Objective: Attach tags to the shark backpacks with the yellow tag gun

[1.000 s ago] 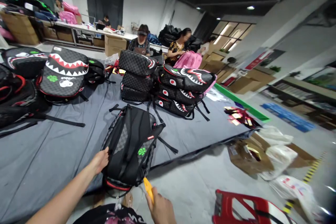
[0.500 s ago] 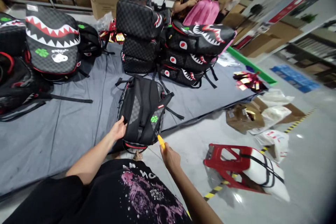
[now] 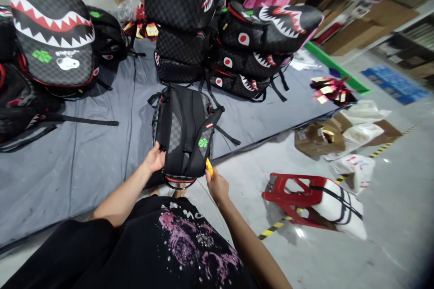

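A black checkered backpack (image 3: 178, 131) lies with its straps and padded back facing up, its red-trimmed top handle towards me at the edge of the grey-covered table. A green patch (image 3: 202, 143) shows on its right strap. My left hand (image 3: 155, 158) grips the backpack's left side, thumb up and fingertips hidden against the bag. At the lower right side of the bag, my right hand (image 3: 217, 185) is closed around a small yellow-handled tool (image 3: 209, 168). The tool's tip meets the bag's edge and is hidden, so its kind is unclear.
Shark-mouth backpacks (image 3: 257, 27) are stacked behind, beside a checkered stack (image 3: 176, 0); more backpacks (image 3: 54, 31) stand left. Red tags (image 3: 330, 90) lie near the green rail (image 3: 342, 70). A red stool (image 3: 294, 194) and an open carton (image 3: 317, 140) are on the floor to the right.
My right hand has moved slightly up with the yellow-handled tool, whose dark tip showed earlier and is now hidden at the bag's edge. The view has tilted down slightly.
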{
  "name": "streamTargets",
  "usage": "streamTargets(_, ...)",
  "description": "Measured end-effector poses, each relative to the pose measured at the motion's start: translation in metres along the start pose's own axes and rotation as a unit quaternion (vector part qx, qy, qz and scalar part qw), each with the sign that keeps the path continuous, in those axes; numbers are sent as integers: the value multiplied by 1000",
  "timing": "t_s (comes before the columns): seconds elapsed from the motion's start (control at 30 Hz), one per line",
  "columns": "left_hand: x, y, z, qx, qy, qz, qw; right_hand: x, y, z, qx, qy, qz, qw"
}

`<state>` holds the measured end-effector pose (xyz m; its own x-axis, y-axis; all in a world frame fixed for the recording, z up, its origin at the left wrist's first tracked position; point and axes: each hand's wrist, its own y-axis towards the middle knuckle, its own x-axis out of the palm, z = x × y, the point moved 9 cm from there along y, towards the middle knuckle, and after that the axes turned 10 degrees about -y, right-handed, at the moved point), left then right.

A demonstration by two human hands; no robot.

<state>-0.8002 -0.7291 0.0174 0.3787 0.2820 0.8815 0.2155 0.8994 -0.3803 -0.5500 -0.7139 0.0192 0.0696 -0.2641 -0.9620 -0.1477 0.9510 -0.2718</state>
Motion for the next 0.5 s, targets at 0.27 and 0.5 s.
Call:
streamTargets(0.27, -5, -14, 47, 87, -14, 40, 995, -20, -14, -8, -13, 71, -15, 997)
streamTargets(0.5, -17, -16, 63, 146, -23, 66, 987, -23, -3, -29, -52, 103, -61, 991)
